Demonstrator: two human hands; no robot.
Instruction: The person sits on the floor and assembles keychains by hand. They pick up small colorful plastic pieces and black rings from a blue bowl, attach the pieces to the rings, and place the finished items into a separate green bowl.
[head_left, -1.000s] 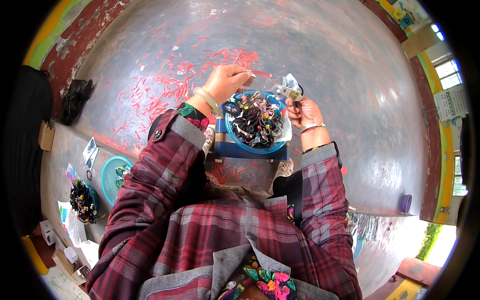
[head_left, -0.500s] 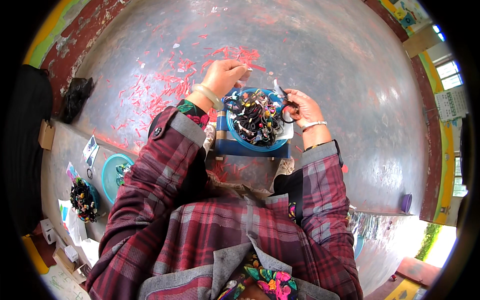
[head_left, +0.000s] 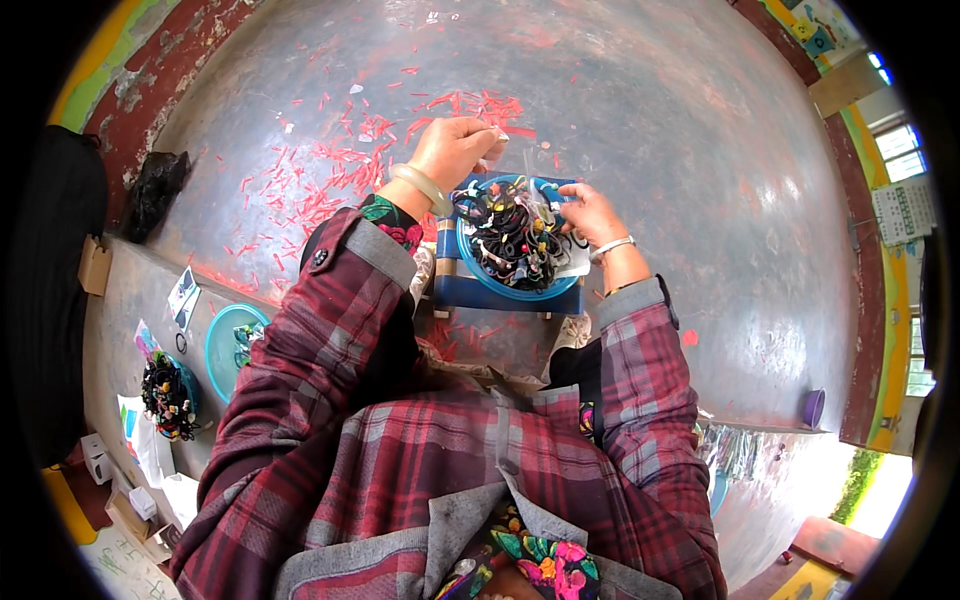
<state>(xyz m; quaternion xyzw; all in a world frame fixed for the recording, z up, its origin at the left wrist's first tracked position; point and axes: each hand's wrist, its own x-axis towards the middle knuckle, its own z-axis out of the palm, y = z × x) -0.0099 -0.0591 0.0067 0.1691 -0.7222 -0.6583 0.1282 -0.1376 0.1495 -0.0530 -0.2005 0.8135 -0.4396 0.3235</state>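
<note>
Head view, single moment. The left hand (head_left: 452, 150) was raised just beyond the far left rim of the blue bowl (head_left: 470, 262), its fingertips drawn together in a pinch grip on a small pale item; what that item was could not be made out. A pale bangle (head_left: 418, 186) sat on that wrist.

The right hand (head_left: 590, 212) rested at the right rim of the same bowl, fingers curled into the heap of hair ties (head_left: 512, 238) that filled it. Whether this grip was closed on a tie or only touching the heap could not be told. A silver bracelet (head_left: 612, 246) circled that wrist.

The bowl stood between the two grips, on a blue stool (head_left: 505, 294) set directly in front of the person. The hair ties were mostly black loops with small coloured beads, piled to the rim.

Beyond the left grip, the grey floor (head_left: 700, 150) carried a wide scatter of red scraps (head_left: 330, 180).

Well to the left of the left grip, on a grey tabletop (head_left: 115, 330): a second teal bowl (head_left: 222, 340), a further bundle of dark ties (head_left: 165, 395) nearer the person, and some flat cards (head_left: 183, 296). A black bag (head_left: 152, 190) lay at the far left edge of the floor. Far right of the right grip, a small purple cup (head_left: 813, 408).
</note>
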